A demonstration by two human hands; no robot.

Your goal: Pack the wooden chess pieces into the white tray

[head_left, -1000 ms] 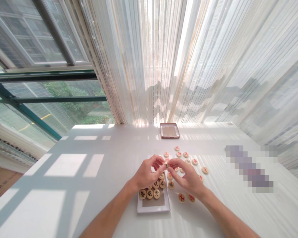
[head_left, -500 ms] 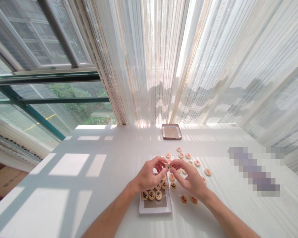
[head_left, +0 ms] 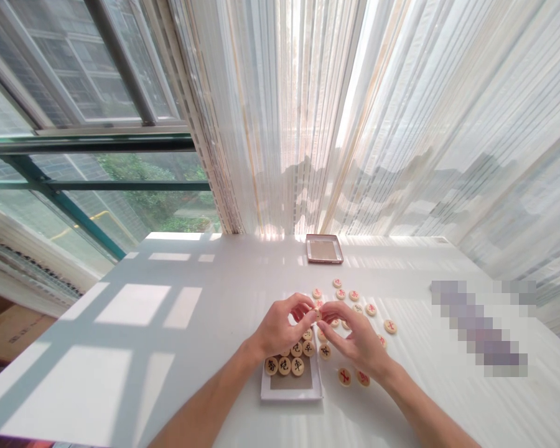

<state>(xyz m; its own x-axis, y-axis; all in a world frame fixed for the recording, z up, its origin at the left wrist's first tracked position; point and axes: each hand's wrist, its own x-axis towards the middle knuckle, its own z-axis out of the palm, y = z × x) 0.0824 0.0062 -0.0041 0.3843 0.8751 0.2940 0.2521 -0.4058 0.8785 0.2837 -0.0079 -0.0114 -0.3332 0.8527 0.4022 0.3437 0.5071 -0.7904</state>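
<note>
Both my hands meet above a white box (head_left: 291, 391) on the white table (head_left: 205, 323). My left hand (head_left: 280, 331) pinches a round wooden chess piece (head_left: 317, 314) between thumb and forefinger. My right hand (head_left: 354, 339) has its fingertips closed on the same piece from the other side. Several wooden pieces with dark characters (head_left: 284, 366) lie in rows inside the box. Loose pieces with red characters (head_left: 344, 376) are scattered on the table to the right and behind my hands.
A brown-rimmed lid or tray (head_left: 324, 249) sits at the table's far edge by the sheer curtains (head_left: 354, 124). A blurred-out patch (head_left: 480, 326) lies on the table's right side. A window (head_left: 74, 124) is at the left.
The view has shifted slightly. My hands stay together on the piece and have dipped a little lower toward the box.
</note>
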